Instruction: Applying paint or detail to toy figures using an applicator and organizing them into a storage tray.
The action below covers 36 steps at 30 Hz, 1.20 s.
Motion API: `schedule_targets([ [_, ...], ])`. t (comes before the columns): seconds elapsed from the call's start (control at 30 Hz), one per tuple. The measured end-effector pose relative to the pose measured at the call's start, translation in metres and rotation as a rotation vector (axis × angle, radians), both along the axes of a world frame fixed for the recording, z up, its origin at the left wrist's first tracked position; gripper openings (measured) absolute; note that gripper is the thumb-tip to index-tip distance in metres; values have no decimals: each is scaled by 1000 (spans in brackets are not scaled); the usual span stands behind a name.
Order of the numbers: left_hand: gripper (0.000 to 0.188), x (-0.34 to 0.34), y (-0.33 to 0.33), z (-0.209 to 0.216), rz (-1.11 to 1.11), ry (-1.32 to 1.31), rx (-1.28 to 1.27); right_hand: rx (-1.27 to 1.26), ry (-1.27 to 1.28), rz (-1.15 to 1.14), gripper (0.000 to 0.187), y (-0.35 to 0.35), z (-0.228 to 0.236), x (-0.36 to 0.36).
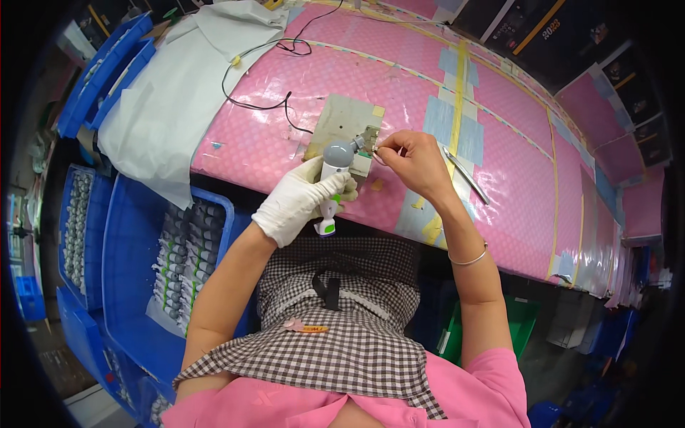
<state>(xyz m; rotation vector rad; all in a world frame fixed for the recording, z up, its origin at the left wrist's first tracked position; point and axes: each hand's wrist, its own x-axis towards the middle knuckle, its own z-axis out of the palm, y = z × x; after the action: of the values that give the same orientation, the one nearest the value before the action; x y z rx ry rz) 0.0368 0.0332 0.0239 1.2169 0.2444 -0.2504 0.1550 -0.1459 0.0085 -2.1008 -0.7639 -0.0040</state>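
Observation:
My left hand, in a white glove, is wrapped round a small handheld device with a rounded grey head, a white body and a green and purple lower end. The device's head is beside a small metal fixture on a grey metal plate. My bare right hand is closed in a pinch just right of the fixture. What its fingertips hold, if anything, is too small to make out. To the right of that hand lies a pair of silver tweezers.
Pink padded sheeting with yellow tape covers the table. A black cable runs to the plate. White cloth drapes the left end. Blue bins at left hold rows of similar grey-headed pieces. A green bin is below right.

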Motion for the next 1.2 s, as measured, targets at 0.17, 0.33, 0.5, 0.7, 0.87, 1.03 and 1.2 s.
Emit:
schedule_targets([
  [0.17,33,8,6,-1,-30,64,-65,-102,488,112,14,-1,13,21],
  [0.33,31,13,6,-5,-3,62,-86,-103,812,227,13,5,22,40],
  [0.5,28,10,7,-5,-22,2,-60,-151,888,276,17,6,17,51],
  [0.7,30,4,-2,7,-45,-126,-50,-582,219,123,30,3,39,27],
  [0.87,48,-86,53,18,89,-114,45,-77,55,303,48,6,76,-35],
  [1.03,41,-250,185,-38,842,-94,986,60,160,236,41,40,37,-55],
  [1.2,25,-446,289,-156,487,867,2004,110,142,159,30,91,1,-57],
])
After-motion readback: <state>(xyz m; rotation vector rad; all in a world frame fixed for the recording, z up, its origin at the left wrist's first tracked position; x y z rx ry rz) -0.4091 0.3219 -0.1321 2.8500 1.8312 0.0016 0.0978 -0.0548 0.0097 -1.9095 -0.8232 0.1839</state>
